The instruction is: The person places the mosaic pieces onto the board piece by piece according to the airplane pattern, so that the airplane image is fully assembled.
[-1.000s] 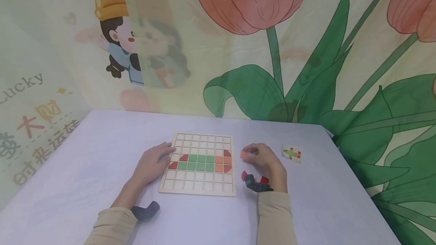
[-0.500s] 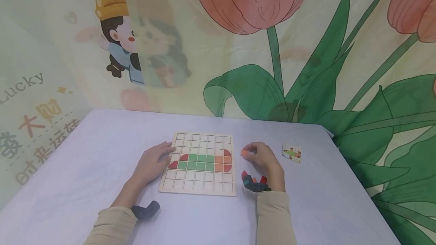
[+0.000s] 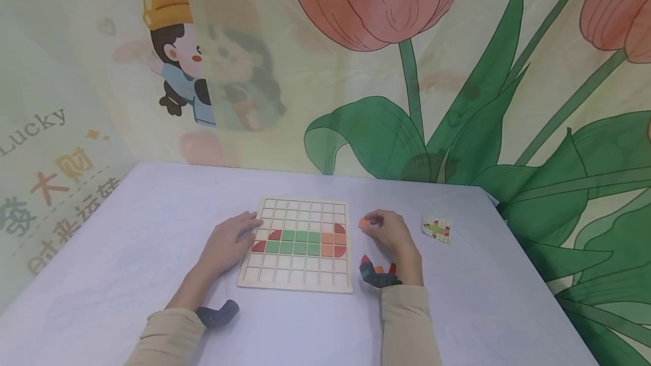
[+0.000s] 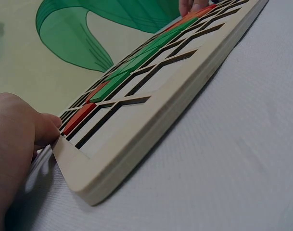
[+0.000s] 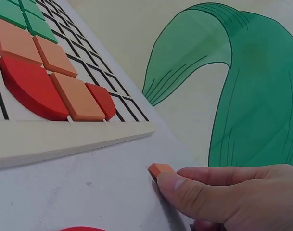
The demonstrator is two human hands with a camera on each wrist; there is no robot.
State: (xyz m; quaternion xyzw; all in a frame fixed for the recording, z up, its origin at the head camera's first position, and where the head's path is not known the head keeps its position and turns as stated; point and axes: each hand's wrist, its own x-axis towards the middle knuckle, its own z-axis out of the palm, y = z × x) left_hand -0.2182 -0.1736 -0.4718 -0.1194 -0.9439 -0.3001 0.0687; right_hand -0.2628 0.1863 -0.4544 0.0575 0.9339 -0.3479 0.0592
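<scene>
My left hand (image 3: 229,244) rests at the left edge of a wooden grid board (image 3: 295,280); its fingertips (image 4: 52,120) touch the rim. Green square tiles (image 3: 300,242), orange square tiles (image 3: 327,251) and red rounded pieces (image 3: 259,247) fill a band across the board's middle rows. Just off the board's right side, my right hand (image 3: 390,231) pinches a small orange tile (image 5: 160,168) between thumb and finger, low over the white tabletop. Most of the tile is hidden behind the thumb in the right wrist view.
Loose red (image 3: 392,269) and orange (image 3: 378,269) pieces lie below my right hand, partly hidden by its wrist camera (image 3: 378,280). A small card (image 3: 436,229) with a coloured grid picture lies farther right. A printed curtain (image 3: 356,100) stands behind the table.
My right hand has shifted slightly away from me and left, carrying the orange tile. More of the loose pieces show below it. My left hand and the board have stayed put.
</scene>
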